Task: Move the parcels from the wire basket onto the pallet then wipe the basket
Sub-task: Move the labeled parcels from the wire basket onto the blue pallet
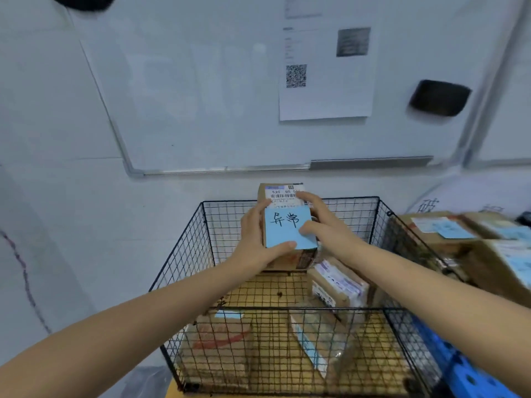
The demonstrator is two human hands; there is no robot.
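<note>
**Parcel [287, 261] held in wire basket [184, 248]**

I log 1 upright cardboard box bearing a blue note [284, 228], at the basket's far side. I see the left hand [258, 242] and right hand [324, 225] gripping its opposite edges, fingers curled round. 3 more parcels [339, 285] lie inside.

Both hands, left hand [255, 239] and right hand [321, 222], grip a parcel [284, 222] with a blue note above the wire basket [184, 254].

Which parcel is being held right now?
The upright box with the blue note, gripped between left hand and right hand at the wire basket's far side; the other parcels lie untouched.
</note>
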